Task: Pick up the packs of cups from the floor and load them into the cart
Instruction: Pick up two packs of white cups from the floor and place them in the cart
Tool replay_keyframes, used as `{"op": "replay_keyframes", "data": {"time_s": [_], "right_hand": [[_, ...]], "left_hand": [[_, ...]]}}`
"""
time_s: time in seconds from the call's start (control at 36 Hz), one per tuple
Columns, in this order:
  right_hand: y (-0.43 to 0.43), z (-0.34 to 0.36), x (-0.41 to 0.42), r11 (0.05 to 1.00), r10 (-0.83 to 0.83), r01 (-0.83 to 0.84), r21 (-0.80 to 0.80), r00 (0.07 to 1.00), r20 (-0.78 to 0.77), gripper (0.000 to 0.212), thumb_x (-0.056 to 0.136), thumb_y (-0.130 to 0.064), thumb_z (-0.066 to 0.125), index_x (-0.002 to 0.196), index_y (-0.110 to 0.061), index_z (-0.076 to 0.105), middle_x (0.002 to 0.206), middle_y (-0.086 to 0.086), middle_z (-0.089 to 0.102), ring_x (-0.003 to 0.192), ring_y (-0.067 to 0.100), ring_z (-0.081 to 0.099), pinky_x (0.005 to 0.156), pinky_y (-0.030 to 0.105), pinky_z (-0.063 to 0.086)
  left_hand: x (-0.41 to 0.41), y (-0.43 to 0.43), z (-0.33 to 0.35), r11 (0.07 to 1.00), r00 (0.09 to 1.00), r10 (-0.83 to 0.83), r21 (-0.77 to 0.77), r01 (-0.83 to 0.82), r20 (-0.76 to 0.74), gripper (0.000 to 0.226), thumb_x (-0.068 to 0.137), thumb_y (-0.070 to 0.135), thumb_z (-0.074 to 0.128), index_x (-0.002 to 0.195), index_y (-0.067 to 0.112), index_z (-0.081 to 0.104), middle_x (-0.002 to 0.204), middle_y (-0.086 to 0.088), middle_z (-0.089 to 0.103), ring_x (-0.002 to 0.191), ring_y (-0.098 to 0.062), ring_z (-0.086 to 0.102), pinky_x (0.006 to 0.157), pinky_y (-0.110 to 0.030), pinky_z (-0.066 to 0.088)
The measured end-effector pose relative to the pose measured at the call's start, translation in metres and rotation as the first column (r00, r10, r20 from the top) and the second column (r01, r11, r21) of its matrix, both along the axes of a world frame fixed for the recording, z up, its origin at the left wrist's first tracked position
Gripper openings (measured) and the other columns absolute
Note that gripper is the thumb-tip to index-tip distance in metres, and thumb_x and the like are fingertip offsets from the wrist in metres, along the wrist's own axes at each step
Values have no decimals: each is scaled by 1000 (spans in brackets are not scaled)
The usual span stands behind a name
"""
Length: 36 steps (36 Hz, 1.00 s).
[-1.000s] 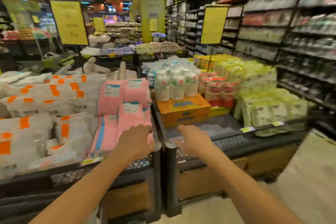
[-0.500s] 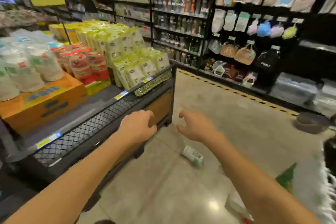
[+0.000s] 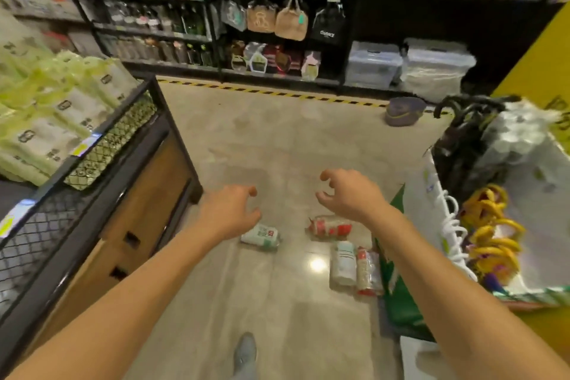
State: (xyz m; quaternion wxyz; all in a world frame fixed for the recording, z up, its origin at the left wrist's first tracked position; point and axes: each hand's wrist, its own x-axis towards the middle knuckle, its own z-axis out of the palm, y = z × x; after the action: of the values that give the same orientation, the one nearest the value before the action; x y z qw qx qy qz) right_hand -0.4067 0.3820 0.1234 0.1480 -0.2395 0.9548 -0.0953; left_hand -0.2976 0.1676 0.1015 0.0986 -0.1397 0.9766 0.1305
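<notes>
- Here four packs of cups lie on the floor (image 3: 277, 139): a white-green pack (image 3: 261, 236), a red pack (image 3: 330, 226), and a white pack (image 3: 343, 262) touching a second red pack (image 3: 367, 270)
- Left hand (image 3: 229, 213) empty, fingers loosely curled apart
- Right hand (image 3: 348, 194) empty, fingers spread and curled
- Both hands held above the packs, touching none

view: swung right, off display bin | floor: four cup packs (image 3: 260, 236) now visible — hands (image 3: 229, 213) above them

Left hand (image 3: 229, 213) covering one end of green-and-white cup pack (image 3: 262, 236), shelf bottles (image 3: 154, 18) behind it blurred, labels unreadable
</notes>
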Motion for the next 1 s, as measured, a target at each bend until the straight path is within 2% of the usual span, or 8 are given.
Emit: {"op": "replay_keyframes", "data": {"time_s": [0.25, 0.42, 0.47, 0.56, 0.75, 0.86, 0.94, 1.0], "right_hand": [[24, -54, -65, 956, -293, 290, 44, 950, 110, 50, 97, -47, 57, 142, -25, 54, 130, 3, 68, 118, 28, 63, 96, 47, 54], [42, -123, -101, 896, -444, 439, 68, 875, 193, 44, 97, -47, 55, 134, -23, 58, 112, 0, 70, 107, 28, 66, 86, 42, 54], [46, -157, -118, 877, -480, 473, 84, 853, 207, 49, 96, -50, 55, 137, -23, 56, 119, 2, 70, 111, 30, 66, 86, 42, 54], [55, -226, -148, 856, -516, 507, 101, 825, 230, 54, 96, -55, 55, 140, -25, 53, 127, 3, 69, 114, 30, 65, 87, 42, 55], [68, -437, -197, 782, -620, 602, 163, 725, 300, 47, 93, -55, 59, 128, -24, 56, 121, 7, 68, 109, 32, 66, 82, 40, 52], [69, -575, -212, 752, -653, 632, 186, 678, 338, 61, 87, -58, 66, 135, -22, 54, 127, 5, 66, 112, 29, 65, 90, 39, 52], [74, -685, -217, 710, -696, 678, 189, 637, 332, 87, 68, -77, 56, 134, -22, 52, 129, 7, 65, 110, 31, 65, 92, 47, 55], [78, -745, -222, 670, -736, 712, 210, 602, 308, 98, 60, -84, 53, 136, -22, 51, 133, 8, 61, 111, 34, 64, 92, 50, 55]], "left_hand": [[-119, -8, -68, 979, 982, -170, 126, 160, 80, 51, 93, 40, 57, 141, 22, 51, 138, -3, 59, 127, -24, 55, 102, -39, 46], [-180, -14, -134, 966, 964, -215, 179, 186, 156, 52, 91, 36, 59, 139, 20, 52, 137, -4, 59, 124, -24, 56, 101, -41, 47], [-201, -23, -169, 967, 955, -222, 170, 190, 197, 55, 88, 41, 59, 138, 20, 52, 137, -3, 59, 123, -23, 57, 100, -42, 47], [-229, -41, -237, 973, 944, -213, 138, 183, 250, 59, 83, 44, 58, 137, 22, 51, 133, -3, 60, 118, -23, 59, 96, -41, 49], [-280, -70, -434, 980, 906, -199, 74, 185, 373, 66, 87, 43, 66, 146, 24, 41, 138, -2, 55, 117, -23, 56, 94, -35, 48], [-296, -85, -561, 961, 871, -252, 6, 275, 421, 75, 84, 59, 62, 148, 30, 36, 139, 2, 52, 120, -21, 55, 95, -35, 46], [-305, -103, -656, 943, 866, -307, 5, 332, 394, 89, 73, 70, 66, 147, 27, 40, 135, 2, 55, 120, -22, 55, 98, -38, 44], [-312, -116, -715, 922, 849, -351, -10, 386, 395, 101, 65, 77, 65, 148, 26, 38, 141, -2, 51, 129, -26, 49, 108, -44, 39]]}}
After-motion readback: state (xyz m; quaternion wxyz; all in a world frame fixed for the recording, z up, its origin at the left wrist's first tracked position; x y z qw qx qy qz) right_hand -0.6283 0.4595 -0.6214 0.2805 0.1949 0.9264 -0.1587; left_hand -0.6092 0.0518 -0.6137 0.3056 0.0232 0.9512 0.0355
